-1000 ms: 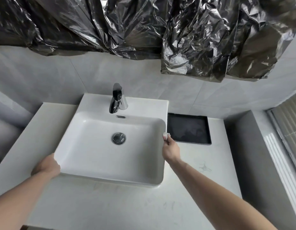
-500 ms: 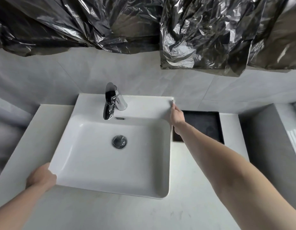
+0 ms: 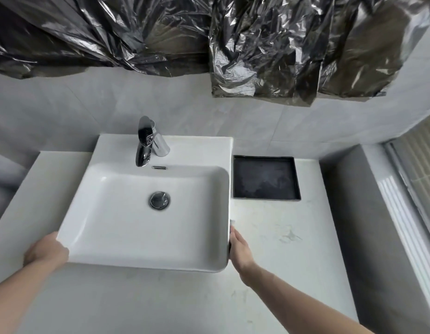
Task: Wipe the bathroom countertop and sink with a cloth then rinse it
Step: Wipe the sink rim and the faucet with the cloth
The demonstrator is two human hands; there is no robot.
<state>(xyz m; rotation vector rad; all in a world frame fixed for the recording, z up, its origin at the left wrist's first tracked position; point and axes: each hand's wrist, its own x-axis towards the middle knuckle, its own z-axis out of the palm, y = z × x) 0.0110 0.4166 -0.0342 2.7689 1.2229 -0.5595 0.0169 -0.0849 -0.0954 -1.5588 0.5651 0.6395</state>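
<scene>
Now wiping the sink's [image 3: 146,227] right side.
Right hand [image 3: 239,247], pinching a small cloth [image 3: 232,222], had slid back from the far corner towards 6 o'clock; left hand [image 3: 45,251] gripped the near-left corner.

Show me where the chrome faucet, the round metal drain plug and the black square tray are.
Chrome faucet [image 3: 144,145]: head view, on its shiny curved spout.
Round metal drain plug [image 3: 160,200]: head view, on its centre.
Black square tray [image 3: 264,178]: head view, on its flat floor.
</scene>
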